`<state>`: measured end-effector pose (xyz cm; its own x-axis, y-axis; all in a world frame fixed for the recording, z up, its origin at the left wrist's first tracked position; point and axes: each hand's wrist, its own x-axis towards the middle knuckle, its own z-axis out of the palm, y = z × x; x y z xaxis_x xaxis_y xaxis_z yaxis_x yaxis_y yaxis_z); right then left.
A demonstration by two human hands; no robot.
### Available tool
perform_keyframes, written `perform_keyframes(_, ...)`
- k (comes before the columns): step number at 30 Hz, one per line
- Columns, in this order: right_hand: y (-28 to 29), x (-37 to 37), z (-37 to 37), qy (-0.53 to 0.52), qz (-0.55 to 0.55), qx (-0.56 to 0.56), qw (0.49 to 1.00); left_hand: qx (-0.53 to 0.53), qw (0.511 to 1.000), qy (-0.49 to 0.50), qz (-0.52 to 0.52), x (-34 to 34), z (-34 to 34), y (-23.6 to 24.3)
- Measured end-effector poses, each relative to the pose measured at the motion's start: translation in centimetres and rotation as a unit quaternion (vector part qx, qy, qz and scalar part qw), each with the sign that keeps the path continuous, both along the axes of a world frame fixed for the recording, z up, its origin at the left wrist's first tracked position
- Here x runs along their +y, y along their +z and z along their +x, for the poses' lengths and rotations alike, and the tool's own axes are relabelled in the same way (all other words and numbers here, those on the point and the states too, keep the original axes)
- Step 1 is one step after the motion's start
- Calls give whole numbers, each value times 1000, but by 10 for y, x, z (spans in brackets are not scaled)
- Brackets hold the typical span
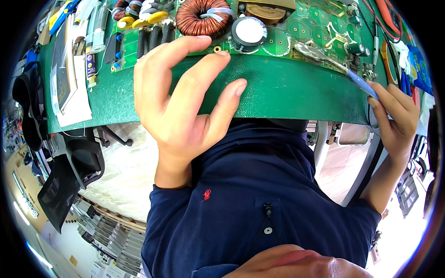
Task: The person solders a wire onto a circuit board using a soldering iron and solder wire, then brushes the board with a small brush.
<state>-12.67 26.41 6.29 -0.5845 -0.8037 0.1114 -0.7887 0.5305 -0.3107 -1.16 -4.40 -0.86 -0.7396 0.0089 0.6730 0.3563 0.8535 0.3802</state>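
Observation:
In my right hand (394,113) is a blue-handled tool (359,83) with a grey, oval, spoon-like head, pinched between thumb and fingers. Its head lies over the near right part of a green circuit board (296,34); whether it touches is unclear. My left hand (185,92) is open above the table, fingers curved and apart, with nothing between them. Its fingertips are by the board's near edge, close to a copper-wound toroid coil (197,21) and a round white-topped capacitor (249,31).
Green matting (287,88) covers the table. To the left are a small tube (91,65), white paper (76,109) and clear syringe-like tubes (98,32). Red and black cables (389,28) and a blue packet (419,69) lie at right. A black chair (69,185) stands left.

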Motion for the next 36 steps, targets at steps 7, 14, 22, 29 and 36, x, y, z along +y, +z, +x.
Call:
perform_keyframes(7, 0, -2, 1, 11, 6, 2, 1000, 0, 1000, -1, -2, 0, 0, 0)
perform_keyframes(14, 0, 0, 0, 10, -5, -1, 1000, 2, 1000, 4, -5, 0, 0, -1)
perform_keyframes(22, 9, 13, -4, -17, 23, 14, 999, 1, 1000, 9, -11, 1, -1, -1)
perform_keyframes(29, 10, 16, -7, -11, 28, 15, 999, -7, 1000, 21, -15, 4, 0, 0)
perform_keyframes(36, 6, 9, -4, -20, 14, -2, 1000, -12, 1000, 11, -8, 4, 0, -1)
